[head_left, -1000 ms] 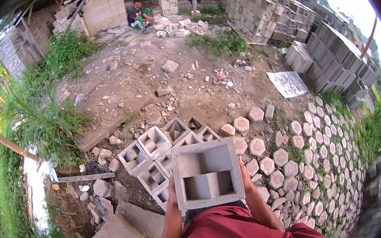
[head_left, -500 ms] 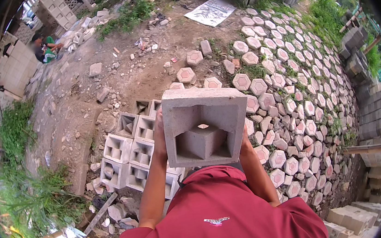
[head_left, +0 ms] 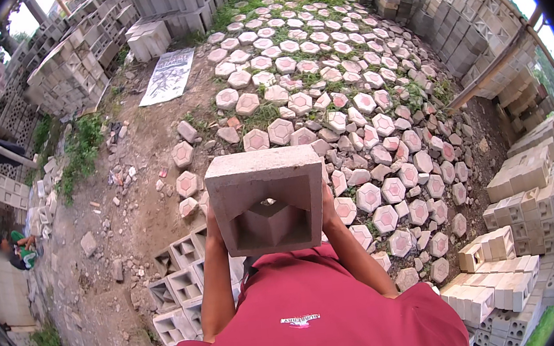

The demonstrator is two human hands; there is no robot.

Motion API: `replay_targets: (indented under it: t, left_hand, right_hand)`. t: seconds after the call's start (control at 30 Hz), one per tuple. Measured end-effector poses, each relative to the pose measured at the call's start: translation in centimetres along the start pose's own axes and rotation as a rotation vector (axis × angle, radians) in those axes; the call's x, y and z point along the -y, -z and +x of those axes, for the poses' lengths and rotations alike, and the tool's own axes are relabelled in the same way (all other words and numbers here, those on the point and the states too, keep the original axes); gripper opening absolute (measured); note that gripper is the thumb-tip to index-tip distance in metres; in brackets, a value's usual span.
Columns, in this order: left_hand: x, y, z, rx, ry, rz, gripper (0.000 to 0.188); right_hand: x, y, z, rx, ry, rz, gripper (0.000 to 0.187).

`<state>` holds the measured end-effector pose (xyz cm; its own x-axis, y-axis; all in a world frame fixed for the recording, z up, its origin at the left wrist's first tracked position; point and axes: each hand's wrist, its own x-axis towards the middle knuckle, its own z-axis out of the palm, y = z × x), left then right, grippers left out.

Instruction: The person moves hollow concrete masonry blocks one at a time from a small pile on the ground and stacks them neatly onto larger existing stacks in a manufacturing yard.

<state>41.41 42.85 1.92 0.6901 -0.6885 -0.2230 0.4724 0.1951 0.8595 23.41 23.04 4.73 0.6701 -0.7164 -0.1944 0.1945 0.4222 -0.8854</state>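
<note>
Held up before my chest is a square grey concrete vent block (head_left: 266,162), its hollow front showing a wedge-shaped inner piece and a small gap through the middle. My left hand (head_left: 212,224) grips its left side, and my right hand (head_left: 328,209) grips the right side. The block hides most of the fingers of both hands. Below and left of it, several similar vent blocks (head_left: 185,285) sit together in rows on the ground.
Hexagonal pavers (head_left: 369,197) with loose stones between them cover the ground ahead and right. Stacked pale blocks (head_left: 498,285) stand at the right, grey block stacks (head_left: 172,8) at the back. A printed sheet (head_left: 169,76) lies on the dirt. A person (head_left: 22,250) sits far left.
My view has swung to the right, so the pavers and right-hand stacks show more. The vent block stays in both hands and has turned along with me.
</note>
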Motion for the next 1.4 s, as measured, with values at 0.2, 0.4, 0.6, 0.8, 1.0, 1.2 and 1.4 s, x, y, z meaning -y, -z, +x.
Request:
replay_targets:
  t: [0.2,0.4,0.6,0.8,1.0,1.2,1.4]
  left_hand:
    - [2.5,-4.1,8.0,0.099,-0.05,0.297,0.039]
    - [1.5,-11.4,15.8,0.105,0.309,0.127,0.045]
    - [3.0,-11.5,29.1,0.33,0.32,0.111,0.066]
    - [2.3,-12.1,43.5,0.325,0.224,-0.04,0.046]
    - [1.4,-15.4,50.4,0.314,0.345,0.074,0.056]
    - [3.1,-19.8,58.5,0.282,0.402,0.08,0.054]
    - [4.9,-25.3,69.1,0.232,0.458,0.177,0.054]
  right_hand:
    - [1.2,4.8,2.8,-0.163,0.054,-0.108,0.062]
    - [0.1,9.1,7.8,-0.355,0.109,0.024,0.058]
    - [1.0,9.2,17.9,-0.432,0.133,0.005,0.058]
    - [6.4,5.8,31.2,-0.406,0.229,-0.261,0.063]
    - [9.2,4.7,37.6,-0.53,0.064,-0.058,0.06]
    - [9.7,10.0,47.1,-0.507,0.001,-0.058,0.062]
    - [10.2,16.5,58.1,-0.478,-0.045,-0.001,0.064]
